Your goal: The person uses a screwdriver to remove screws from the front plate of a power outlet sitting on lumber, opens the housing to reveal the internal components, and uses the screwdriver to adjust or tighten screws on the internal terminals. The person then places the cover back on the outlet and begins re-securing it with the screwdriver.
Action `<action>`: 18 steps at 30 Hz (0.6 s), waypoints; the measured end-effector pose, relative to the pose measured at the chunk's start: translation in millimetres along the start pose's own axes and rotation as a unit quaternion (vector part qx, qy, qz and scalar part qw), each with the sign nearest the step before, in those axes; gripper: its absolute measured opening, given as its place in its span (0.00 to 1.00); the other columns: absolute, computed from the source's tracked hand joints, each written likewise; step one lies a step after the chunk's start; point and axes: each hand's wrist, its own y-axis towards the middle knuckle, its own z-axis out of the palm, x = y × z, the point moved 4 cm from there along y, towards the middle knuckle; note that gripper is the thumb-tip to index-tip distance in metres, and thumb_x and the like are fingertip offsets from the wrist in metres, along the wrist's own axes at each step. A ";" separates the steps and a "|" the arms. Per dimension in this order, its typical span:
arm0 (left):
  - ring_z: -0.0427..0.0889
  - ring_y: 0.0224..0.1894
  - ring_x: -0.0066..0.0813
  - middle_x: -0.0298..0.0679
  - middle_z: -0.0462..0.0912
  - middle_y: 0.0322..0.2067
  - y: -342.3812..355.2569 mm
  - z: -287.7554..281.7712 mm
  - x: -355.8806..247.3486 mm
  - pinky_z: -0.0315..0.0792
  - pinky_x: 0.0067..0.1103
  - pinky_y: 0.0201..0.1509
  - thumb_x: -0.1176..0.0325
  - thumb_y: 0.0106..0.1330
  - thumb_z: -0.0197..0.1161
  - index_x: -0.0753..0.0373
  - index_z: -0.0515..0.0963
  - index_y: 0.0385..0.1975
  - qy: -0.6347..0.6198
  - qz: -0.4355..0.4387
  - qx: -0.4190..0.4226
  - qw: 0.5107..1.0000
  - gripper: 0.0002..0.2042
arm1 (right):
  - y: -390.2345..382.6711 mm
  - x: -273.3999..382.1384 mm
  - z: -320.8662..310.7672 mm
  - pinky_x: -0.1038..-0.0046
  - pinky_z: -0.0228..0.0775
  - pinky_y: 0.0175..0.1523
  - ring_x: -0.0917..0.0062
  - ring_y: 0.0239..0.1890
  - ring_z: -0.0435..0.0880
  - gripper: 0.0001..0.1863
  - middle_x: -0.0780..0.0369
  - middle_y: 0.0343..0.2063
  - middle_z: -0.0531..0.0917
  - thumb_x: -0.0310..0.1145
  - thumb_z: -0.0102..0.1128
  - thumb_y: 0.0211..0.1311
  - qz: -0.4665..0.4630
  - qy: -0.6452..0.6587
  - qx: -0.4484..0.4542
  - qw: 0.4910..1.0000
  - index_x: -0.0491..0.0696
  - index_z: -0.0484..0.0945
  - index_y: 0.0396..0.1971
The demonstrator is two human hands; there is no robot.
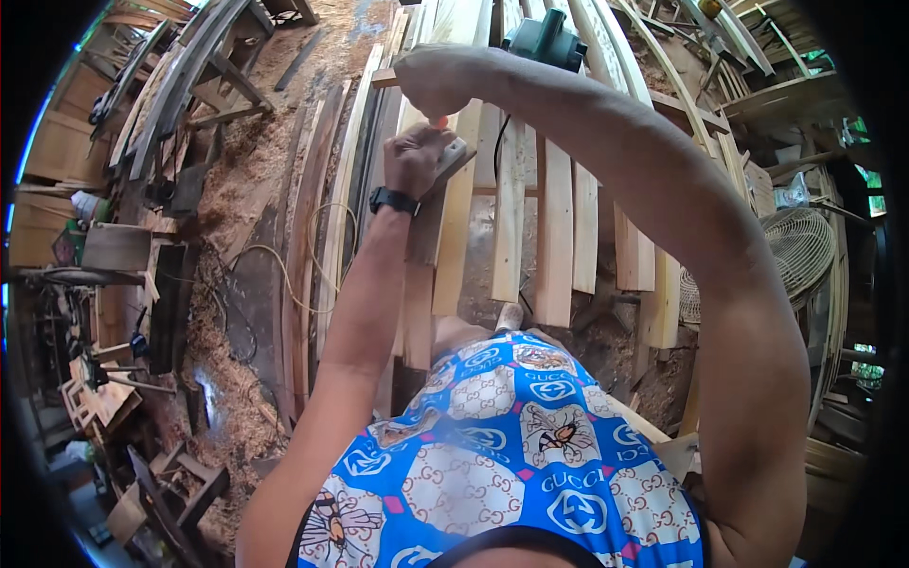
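Note:
My left hand, with a black watch at its wrist, is closed in a fist low over the boards. A small orange-red end shows at the top of this fist, just below my right hand; the rest of that thing is hidden. Beside the left fingers lies a pale block-like piece on a dark brown board. My right hand is bent over from the right and closed, its fingers mostly hidden. A short wooden piece sticks out on its left side; whether I grip it cannot be made out.
Several long pale planks run away from me side by side. A dark green power tool sits on them at the far end, with a black cord. A yellowish cable loops at left. A fan stands at right. Shavings cover the floor.

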 end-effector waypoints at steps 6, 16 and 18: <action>0.84 0.36 0.13 0.32 0.93 0.37 -4.0 7.2 -10.9 0.77 0.17 0.41 0.74 0.71 0.77 0.66 0.91 0.45 -0.024 0.052 0.011 0.998 0.07 | -15.1 -5.5 -1.1 0.62 0.87 0.40 0.61 0.33 0.94 0.14 0.54 0.28 0.92 0.36 0.84 0.46 -0.076 0.041 -0.022 0.996 0.42 0.93 0.28; 0.85 0.37 0.14 0.34 0.93 0.36 -2.5 8.8 -8.1 0.78 0.18 0.43 0.73 0.70 0.78 0.66 0.92 0.43 -0.018 0.004 0.010 1.000 0.06 | -12.7 -14.8 3.0 0.63 0.88 0.33 0.63 0.30 0.95 0.15 0.54 0.34 0.94 0.36 0.77 0.60 0.087 0.190 0.142 0.968 0.39 0.93 0.39; 0.86 0.38 0.15 0.34 0.93 0.36 -4.2 6.1 -10.2 0.79 0.18 0.43 0.72 0.70 0.78 0.67 0.92 0.43 -0.008 0.011 0.004 1.000 0.07 | -11.0 -10.3 -1.1 0.60 0.81 0.34 0.66 0.25 0.90 0.14 0.57 0.22 0.89 0.38 0.81 0.48 -0.016 0.039 0.073 0.996 0.40 0.93 0.26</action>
